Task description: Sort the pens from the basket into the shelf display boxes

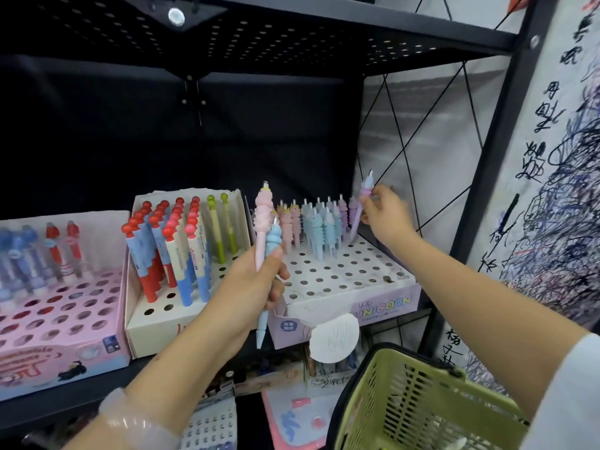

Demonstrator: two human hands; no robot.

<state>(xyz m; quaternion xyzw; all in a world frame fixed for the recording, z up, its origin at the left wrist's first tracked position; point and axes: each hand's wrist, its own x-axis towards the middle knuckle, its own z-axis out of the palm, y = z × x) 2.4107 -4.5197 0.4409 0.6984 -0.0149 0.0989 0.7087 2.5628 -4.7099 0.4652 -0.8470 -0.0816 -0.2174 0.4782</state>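
Fingers pinch purple pen over unicorn box.

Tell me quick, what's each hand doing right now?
Left hand: grips a pink ridged pen and a blue ridged pen.
Right hand: pinches a purple ridged pen over the white unicorn display box.

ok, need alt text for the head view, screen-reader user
A person's right hand pinches a purple pen over the back right of a UNICORN display box, while the left hand grips a pink pen and a blue pen. Two more pen boxes stand to the left; a green basket hangs below right.
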